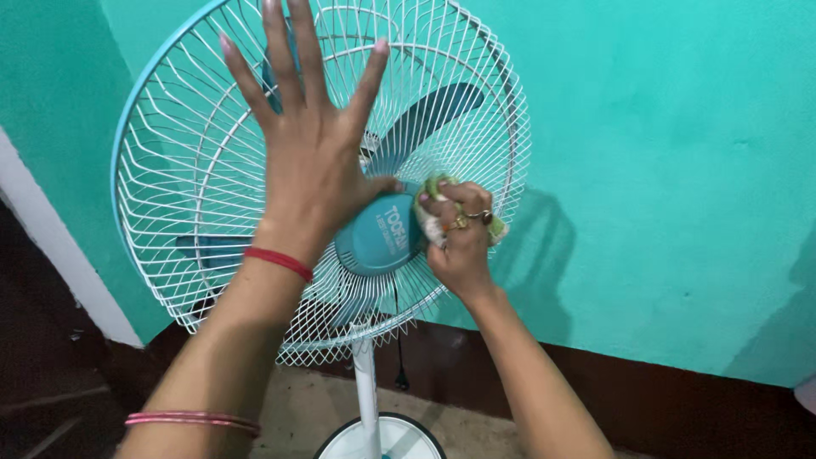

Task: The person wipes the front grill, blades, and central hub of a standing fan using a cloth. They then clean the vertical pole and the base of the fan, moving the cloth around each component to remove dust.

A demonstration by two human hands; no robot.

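A pedestal fan with a white wire grille (170, 170) and teal blades fills the upper left. My left hand (310, 140) lies flat on the grille with fingers spread wide, holding nothing. My right hand (459, 234) is closed around a crumpled cloth (435, 189), green and pale, pressed against the grille just right of the teal round hub cap (378, 242). Rings sit on the right hand's fingers, and red and pink bangles are on my left forearm.
A teal wall (663, 170) stands right behind the fan, with a dark brown skirting strip (680, 408) below. The white fan pole (365, 382) rises from a round base (382, 438) on the floor. A black cord hangs by the pole. A white door frame (51, 246) is at left.
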